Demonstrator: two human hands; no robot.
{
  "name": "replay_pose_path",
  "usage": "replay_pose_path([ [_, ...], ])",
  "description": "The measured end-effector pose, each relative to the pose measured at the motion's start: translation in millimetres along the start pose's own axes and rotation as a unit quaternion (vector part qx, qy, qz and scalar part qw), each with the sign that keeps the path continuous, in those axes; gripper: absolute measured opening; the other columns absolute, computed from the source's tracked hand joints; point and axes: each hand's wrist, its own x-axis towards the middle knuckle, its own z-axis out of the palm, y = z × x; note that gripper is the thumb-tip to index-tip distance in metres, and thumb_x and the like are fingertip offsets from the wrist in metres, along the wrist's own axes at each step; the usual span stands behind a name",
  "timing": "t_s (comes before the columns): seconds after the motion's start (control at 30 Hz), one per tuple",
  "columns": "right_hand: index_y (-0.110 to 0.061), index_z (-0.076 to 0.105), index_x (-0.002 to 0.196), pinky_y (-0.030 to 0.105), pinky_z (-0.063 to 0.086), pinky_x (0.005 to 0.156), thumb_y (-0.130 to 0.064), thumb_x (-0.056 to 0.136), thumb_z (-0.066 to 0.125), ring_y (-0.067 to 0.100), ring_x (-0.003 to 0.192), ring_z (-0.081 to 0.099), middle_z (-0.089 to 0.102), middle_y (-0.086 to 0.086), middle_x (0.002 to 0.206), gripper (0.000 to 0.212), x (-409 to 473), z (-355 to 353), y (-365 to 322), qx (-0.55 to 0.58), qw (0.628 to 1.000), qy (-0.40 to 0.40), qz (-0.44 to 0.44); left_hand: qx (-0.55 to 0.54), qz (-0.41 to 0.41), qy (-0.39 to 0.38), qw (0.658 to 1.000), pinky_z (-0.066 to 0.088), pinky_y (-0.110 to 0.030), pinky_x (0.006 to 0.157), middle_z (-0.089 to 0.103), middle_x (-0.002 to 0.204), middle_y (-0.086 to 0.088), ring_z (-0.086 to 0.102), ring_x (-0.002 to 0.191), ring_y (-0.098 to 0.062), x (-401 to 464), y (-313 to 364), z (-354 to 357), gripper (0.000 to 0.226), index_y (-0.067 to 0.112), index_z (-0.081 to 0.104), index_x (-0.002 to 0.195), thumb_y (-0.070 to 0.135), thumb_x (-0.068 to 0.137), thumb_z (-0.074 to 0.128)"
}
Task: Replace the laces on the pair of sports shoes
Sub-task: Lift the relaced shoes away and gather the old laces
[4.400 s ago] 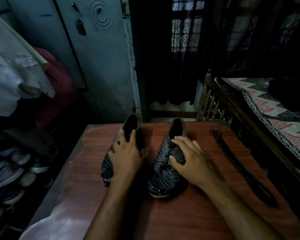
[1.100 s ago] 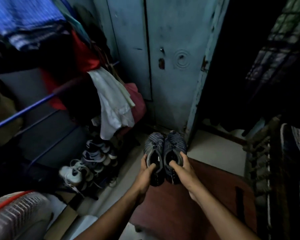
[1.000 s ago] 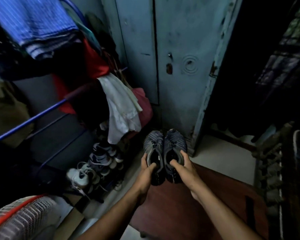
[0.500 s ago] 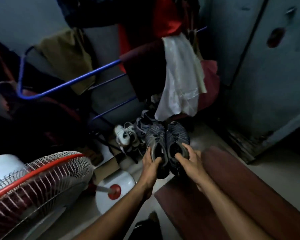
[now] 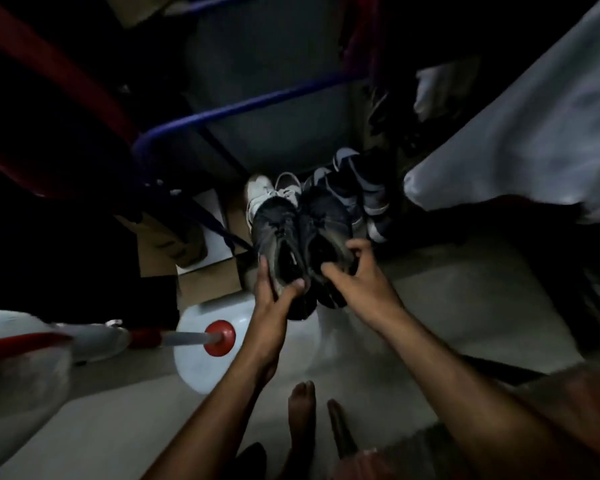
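Two dark patterned sports shoes are held side by side above the floor, toes pointing away from me. My left hand (image 5: 274, 292) grips the heel rim of the left shoe (image 5: 274, 226), thumb inside the opening. My right hand (image 5: 352, 275) grips the collar of the right shoe (image 5: 323, 216), fingers curled over its edge. Laces are too dark to make out.
Other shoes lie on the floor just beyond: a white sneaker (image 5: 260, 190) and grey-white ones (image 5: 368, 188). A blue-tubed rack (image 5: 243, 109) stands behind. A fan's white base with red knob (image 5: 219, 337) sits left. White cloth (image 5: 527, 140) hangs right. My bare feet (image 5: 302, 417) are below.
I have carried both shoes off the red-brown table and lowered them toward the floor by the shoe pile. The view has tilted down; the table has dropped out to the lower right.
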Motion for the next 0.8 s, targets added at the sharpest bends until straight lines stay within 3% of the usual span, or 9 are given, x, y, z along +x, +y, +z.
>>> replay_pose_path([
  [0.13, -0.024, 0.042, 0.135, 0.025, 0.037, 0.092, -0.044, 0.087, 0.069, 0.023, 0.120, 0.051, 0.047, 0.005, 0.134, 0.058, 102.0, 30.2, 14.2, -0.053, 0.997, 0.016, -0.052, -0.013, 0.029, 0.033, 0.999, 0.043, -0.046, 0.115, 0.044, 0.157, 0.010, 0.049, 0.139, -0.012, 101.1, -40.5, -2.6, 0.080, 0.048, 0.031, 0.155, 0.046, 0.086, 0.072],
  [0.23, -0.026, 0.043, 0.136, 0.025, 0.032, 0.093, -0.047, 0.090, 0.064, 0.022, 0.126, 0.046, 0.037, 0.001, 0.129, 0.054, 161.2, 44.3, 20.2, -0.082, 0.994, 0.011, -0.065, 0.002, 0.049, 0.059, 0.997, 0.040, -0.037, 0.115, 0.029, 0.162, 0.009, 0.037, 0.144, -0.012, 158.2, -54.4, -1.1, 0.078, 0.045, 0.035, 0.152, 0.057, 0.082, 0.067],
  [0.33, -0.029, 0.045, 0.137, 0.029, 0.039, 0.095, -0.055, 0.088, 0.061, 0.022, 0.125, 0.049, 0.047, 0.001, 0.135, 0.057, 210.9, 55.2, 21.2, -0.080, 0.995, 0.010, -0.058, 0.023, 0.048, 0.101, 0.993, 0.040, -0.027, 0.101, 0.025, 0.157, 0.003, 0.037, 0.139, -0.017, 203.6, -60.5, -2.5, 0.079, 0.045, 0.034, 0.154, 0.057, 0.080, 0.058],
  [0.4, -0.030, 0.044, 0.139, 0.033, 0.044, 0.099, -0.055, 0.090, 0.059, 0.021, 0.119, 0.053, 0.053, -0.003, 0.128, 0.058, 237.5, 60.9, 18.9, -0.083, 0.995, 0.008, -0.060, 0.008, 0.052, 0.100, 0.994, 0.045, -0.033, 0.104, 0.030, 0.154, 0.002, 0.040, 0.137, -0.018, 228.3, -64.6, -5.7, 0.077, 0.052, 0.034, 0.151, 0.058, 0.079, 0.059],
  [0.47, -0.029, 0.041, 0.141, 0.031, 0.043, 0.092, -0.054, 0.095, 0.055, 0.021, 0.109, 0.053, 0.053, -0.004, 0.116, 0.054, 256.2, 64.7, 14.9, -0.115, 0.992, -0.007, -0.058, -0.006, 0.049, 0.095, 0.994, 0.049, -0.046, 0.108, 0.037, 0.154, 0.002, 0.047, 0.136, -0.021, 252.2, -71.4, -10.3, 0.075, 0.057, 0.034, 0.147, 0.059, 0.078, 0.063],
  [0.53, -0.026, 0.038, 0.144, 0.032, 0.041, 0.088, -0.053, 0.098, 0.050, 0.026, 0.112, 0.054, 0.053, 0.002, 0.123, 0.055, 277.1, 70.1, 9.1, -0.146, 0.987, -0.030, -0.059, -0.007, 0.039, 0.087, 0.995, 0.049, -0.055, 0.107, 0.044, 0.153, -0.003, 0.052, 0.134, -0.028, 290.3, -89.7, -16.6, 0.075, 0.056, 0.035, 0.147, 0.058, 0.078, 0.064],
  [0.67, -0.015, 0.042, 0.146, 0.030, 0.036, 0.091, -0.045, 0.102, 0.047, 0.032, 0.130, 0.049, 0.049, 0.013, 0.144, 0.053, 314.5, 77.3, 11.1, -0.158, 0.983, -0.034, -0.083, 0.026, 0.024, 0.085, 0.996, 0.044, -0.056, 0.111, 0.047, 0.151, -0.014, 0.050, 0.135, -0.034, 332.4, -96.7, -6.6, 0.089, 0.037, 0.034, 0.153, 0.057, 0.070, 0.059],
  [0.8, -0.011, 0.039, 0.148, 0.039, 0.036, 0.109, -0.043, 0.103, 0.046, 0.038, 0.136, 0.042, 0.044, 0.020, 0.150, 0.056, 332.7, 84.8, 26.5, -0.234, 0.967, 0.005, -0.097, 0.111, 0.008, 0.042, 0.993, 0.021, -0.041, 0.125, 0.018, 0.169, -0.010, 0.023, 0.153, -0.025, 322.0, -75.1, 8.2, 0.103, 0.021, 0.016, 0.163, 0.058, 0.071, 0.043],
])
